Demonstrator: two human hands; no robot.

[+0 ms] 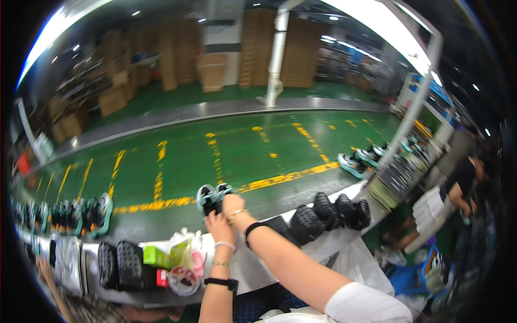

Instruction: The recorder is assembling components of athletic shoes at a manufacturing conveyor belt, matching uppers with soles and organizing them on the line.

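Observation:
A pair of black sneakers with mint-green soles sits in front of me on the near side of a green surface [188, 172] marked with yellow lines. My left hand [219, 228] is closed at the heel end of the left sneaker [205, 197]. Just beyond it, my right hand [233, 206] grips the right sneaker [224, 189], and its fingers are partly hidden. The two hands nearly touch. Dark bands circle both forearms, and thin bracelets are on the wrists.
Black textured shoe-shaped pieces [308, 223] line the metal ledge [253, 272] at right, with more [129, 261] at left. A green box [155, 257] and round tub [183, 281] stand nearby. Sneakers [99, 215] queue at left; others [353, 164] stand right. Co-workers [458, 185] flank me.

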